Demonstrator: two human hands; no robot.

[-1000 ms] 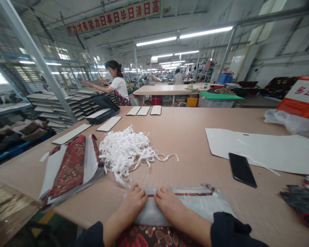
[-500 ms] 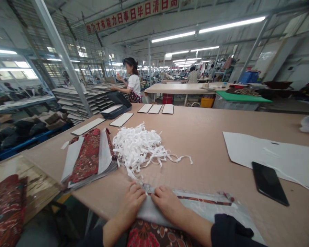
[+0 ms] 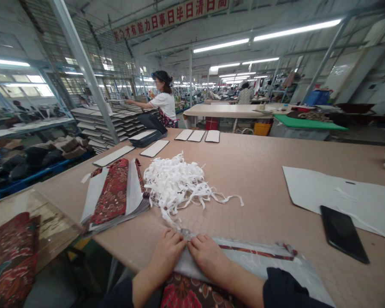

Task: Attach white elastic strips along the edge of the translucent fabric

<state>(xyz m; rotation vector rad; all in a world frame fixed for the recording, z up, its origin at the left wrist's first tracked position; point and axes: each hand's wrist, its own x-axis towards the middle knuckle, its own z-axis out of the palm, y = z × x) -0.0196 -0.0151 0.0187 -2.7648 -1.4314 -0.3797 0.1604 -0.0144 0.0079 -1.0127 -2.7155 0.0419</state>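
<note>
At the lower centre of the frame, a pale-backed fabric [image 3: 259, 261] is touched along its upper edge by the left hand [image 3: 167, 250] and the right hand [image 3: 208, 254], set close together, fingers curled; whether it is pinched cannot be told. White strips [image 3: 176, 182] are heaped above, left of centre; a black phone [image 3: 344, 234] is seen at lower right.

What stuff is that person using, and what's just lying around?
Probably part of the job:
pale-backed floral fabric, under left hand and right hand
matching floral fabric stack
maybe the heap of white strips

Seemingly just lying about:
black phone
white sheet beneath its edge
</note>
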